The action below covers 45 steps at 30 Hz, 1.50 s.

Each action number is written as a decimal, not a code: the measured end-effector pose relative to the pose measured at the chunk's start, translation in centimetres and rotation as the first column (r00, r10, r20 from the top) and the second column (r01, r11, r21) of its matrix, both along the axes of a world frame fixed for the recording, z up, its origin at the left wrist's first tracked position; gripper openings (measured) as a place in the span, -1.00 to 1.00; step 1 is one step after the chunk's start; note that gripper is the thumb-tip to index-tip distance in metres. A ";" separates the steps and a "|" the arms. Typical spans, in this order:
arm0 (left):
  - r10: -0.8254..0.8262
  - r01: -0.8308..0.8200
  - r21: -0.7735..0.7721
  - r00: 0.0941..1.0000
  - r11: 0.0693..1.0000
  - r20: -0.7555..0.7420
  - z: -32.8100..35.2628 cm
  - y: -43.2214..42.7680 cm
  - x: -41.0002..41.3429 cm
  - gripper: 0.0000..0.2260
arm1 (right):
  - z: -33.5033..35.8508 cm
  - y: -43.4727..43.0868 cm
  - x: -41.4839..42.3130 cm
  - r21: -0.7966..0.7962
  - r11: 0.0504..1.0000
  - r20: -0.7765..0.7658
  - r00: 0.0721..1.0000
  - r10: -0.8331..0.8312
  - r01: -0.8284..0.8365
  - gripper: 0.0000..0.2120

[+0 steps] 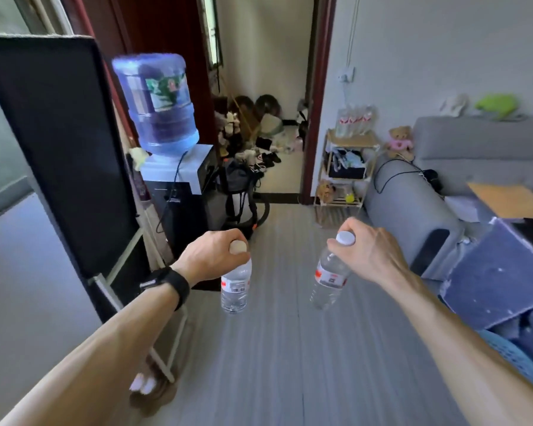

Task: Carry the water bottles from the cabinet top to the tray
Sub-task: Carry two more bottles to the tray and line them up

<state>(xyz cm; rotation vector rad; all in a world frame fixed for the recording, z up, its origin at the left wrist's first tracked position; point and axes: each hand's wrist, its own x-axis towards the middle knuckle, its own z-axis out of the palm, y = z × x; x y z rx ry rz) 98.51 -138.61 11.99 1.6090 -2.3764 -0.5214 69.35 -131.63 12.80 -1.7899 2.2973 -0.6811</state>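
Observation:
My left hand (211, 255) grips a clear water bottle (235, 289) by its neck, so the bottle hangs upright over the grey floor. In my right hand (368, 250) a second clear water bottle (330, 279) with a white cap is held by the top and tilts slightly left. Both bottles carry white labels with red marks. Further off, several more water bottles (354, 119) stand on top of a small wooden shelf unit (345, 170) beside the doorway. No tray is in view.
A water dispenser (179, 186) with a blue jug stands at left, behind a tall black screen (59, 149) on a white stand. A grey sofa (443, 186) fills the right side. A vacuum and bags lie by the doorway (268, 96).

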 end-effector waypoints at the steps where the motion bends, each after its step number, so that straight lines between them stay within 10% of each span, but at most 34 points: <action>1: -0.016 0.016 -0.001 1.000 1.000 -0.001 0.1 -2.3 -0.9 -0.87 | 0.0 -1.8 -0.9 -0.005 1.000 0.002 1.000 -0.022 0.022 -0.73; 45: -0.402 0.399 0.066 0.915 0.915 0.044 -3.3 -88.8 -56.5 -0.79 | -4.7 -77.3 -51.4 0.042 0.946 0.012 0.947 -0.321 0.320 -0.73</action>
